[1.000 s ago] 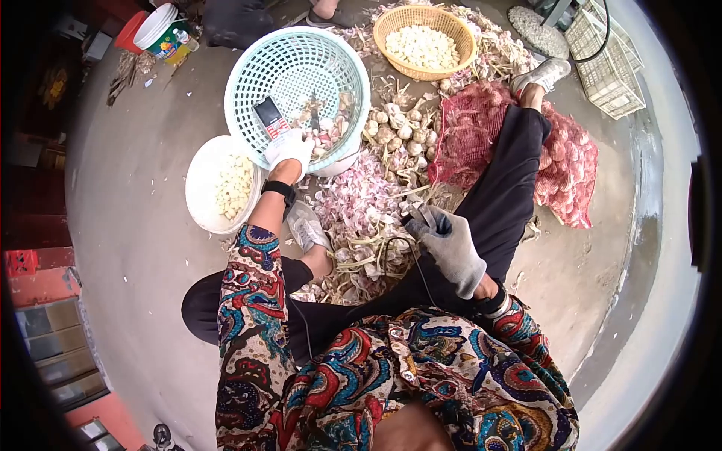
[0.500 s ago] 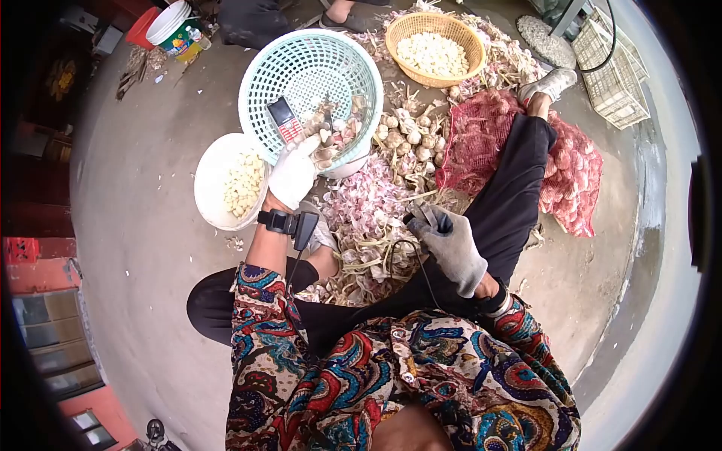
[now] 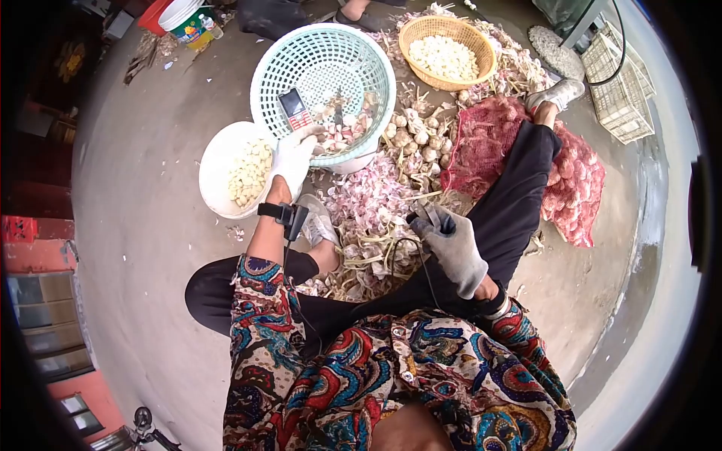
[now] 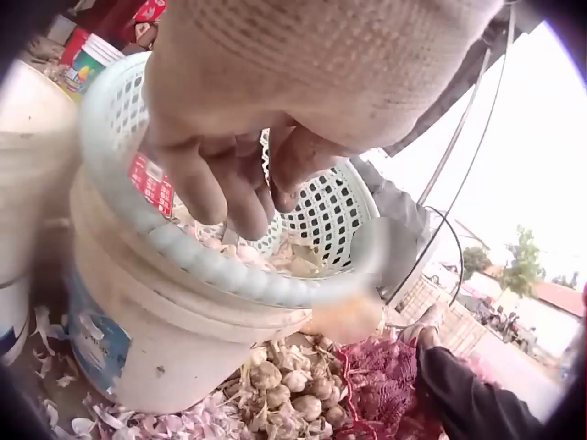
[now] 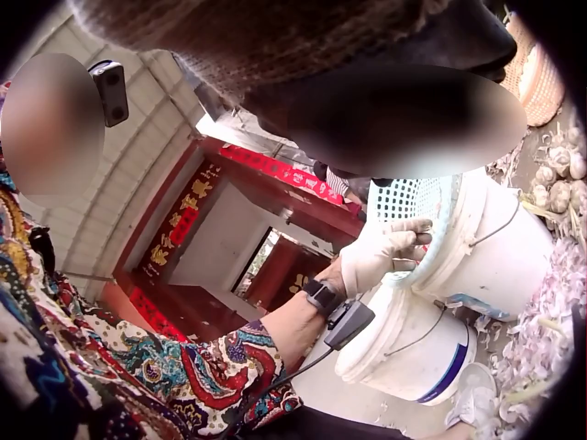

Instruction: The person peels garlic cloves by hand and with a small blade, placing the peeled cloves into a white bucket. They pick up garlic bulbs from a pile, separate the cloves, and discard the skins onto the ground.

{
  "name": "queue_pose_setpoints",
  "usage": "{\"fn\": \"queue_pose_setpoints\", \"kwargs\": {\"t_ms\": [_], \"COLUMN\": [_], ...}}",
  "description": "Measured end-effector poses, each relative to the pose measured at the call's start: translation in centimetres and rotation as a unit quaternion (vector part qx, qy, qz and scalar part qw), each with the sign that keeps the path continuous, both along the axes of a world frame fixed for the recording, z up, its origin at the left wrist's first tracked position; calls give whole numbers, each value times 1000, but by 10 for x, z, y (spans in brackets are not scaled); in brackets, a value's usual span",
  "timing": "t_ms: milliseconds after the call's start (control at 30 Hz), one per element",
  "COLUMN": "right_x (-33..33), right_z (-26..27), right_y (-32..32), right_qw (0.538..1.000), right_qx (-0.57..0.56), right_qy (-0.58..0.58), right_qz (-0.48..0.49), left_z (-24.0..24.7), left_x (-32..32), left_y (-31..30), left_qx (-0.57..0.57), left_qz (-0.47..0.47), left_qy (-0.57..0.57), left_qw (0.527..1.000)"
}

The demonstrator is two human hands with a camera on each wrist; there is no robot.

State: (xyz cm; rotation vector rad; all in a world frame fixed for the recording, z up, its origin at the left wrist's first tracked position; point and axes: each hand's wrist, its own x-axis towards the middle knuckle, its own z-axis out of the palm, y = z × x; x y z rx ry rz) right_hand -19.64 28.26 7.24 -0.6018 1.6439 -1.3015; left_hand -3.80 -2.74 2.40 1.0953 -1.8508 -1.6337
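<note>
The left hand (image 3: 293, 156), in a white glove, is over the near rim of the pale teal basket (image 3: 387, 90), fingers reaching inside. The left wrist view shows its fingers (image 4: 199, 188) loosely bent above garlic cloves (image 4: 240, 252), with nothing visible between them. Inside the basket lie a phone-like object with red keys (image 3: 295, 109) and reddish cloves (image 3: 342, 134). Low over the lap, the grey-gloved right hand (image 3: 453, 252) grips what looks like a small metal blade (image 3: 432, 217); its fingers are mostly dark and blurred in the right wrist view.
A white bucket of peeled cloves (image 3: 248, 177) stands left of the basket. Skins (image 3: 368, 192) and garlic bulbs (image 3: 421, 139) cover the floor between the legs. Beyond are a tan basket (image 3: 485, 64), red mesh sacks (image 3: 575, 184) and a pale crate (image 3: 620, 98).
The left hand has drawn back slightly toward the basket's near rim, and the cloves seen at its fingertips half a second ago no longer show there. The right hand keeps nearly the same place and grip.
</note>
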Motion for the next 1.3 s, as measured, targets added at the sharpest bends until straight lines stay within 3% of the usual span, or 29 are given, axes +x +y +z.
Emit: {"fn": "queue_pose_setpoints", "kwargs": {"t_ms": [33, 67, 133, 233, 367, 467, 600, 700, 767, 833, 900, 933, 1000, 1033, 1100, 1133, 1300], "right_x": [-1, -1, -3, -6, -12, -10, -12, -10, -11, -9, -8, -7, -8, -12, -13, -13, -11], "right_z": [-5, -11, -15, -14, -12, -20, -8, -7, -5, -3, -5, -5, -1, 9, 12, 16, 21], "right_y": [1, 3, 5, 7, 4, 0, 1, 2, 4, 3, 4, 3, 0, 0, -5, -6, -6], "right_qw": [1000, 1000, 1000, 1000, 998, 998, 1000, 1000, 1000, 999, 995, 995, 993, 994, 979, 982, 948], "right_qx": [1, 2, 7, -5, 20, 11, 10, 13, 11, -21, -72, -72, -79, -4, -25, -39, -3], "right_qy": [1, 8, 14, -20, -50, -51, -23, -14, -12, 4, 58, 57, 81, 110, 202, 184, 310], "right_qz": [-1, -3, -7, -23, -32, -46, -12, -20, -15, -24, -29, -32, -37, 23, 34, 32, 75], "left_z": [-32, -14, -4, -9, 26, 7, 4, 15, 0, -11, -2, 10, 17, 20, 21, 19, 41], "left_x": [-8, -13, -28, -29, -36, -25, -19, -27, -21, -16, -18, -17, -13, -10, -14, -16, -16], "left_y": [-16, -10, -8, -14, -13, -17, -18, -19, -29, -29, -20, -8, 14, 26, 49, 59, 118], "left_qx": [-81, -317, -382, -370, -277, -388, -411, -298, -235, -220, -64, 44, 146, 190, 253, 292, 333], "left_qz": [-55, -140, -235, -251, -325, -328, -308, -307, -268, -260, -151, -120, -94, -116, -111, -107, -109], "left_qy": [-34, -193, -326, -342, -378, -342, -359, -379, -303, -260, -157, -124, 27, 92, 118, 145, 134], "left_qw": [995, 918, 832, 827, 822, 790, 779, 821, 884, 904, 974, 984, 984, 970, 954, 939, 927]}}
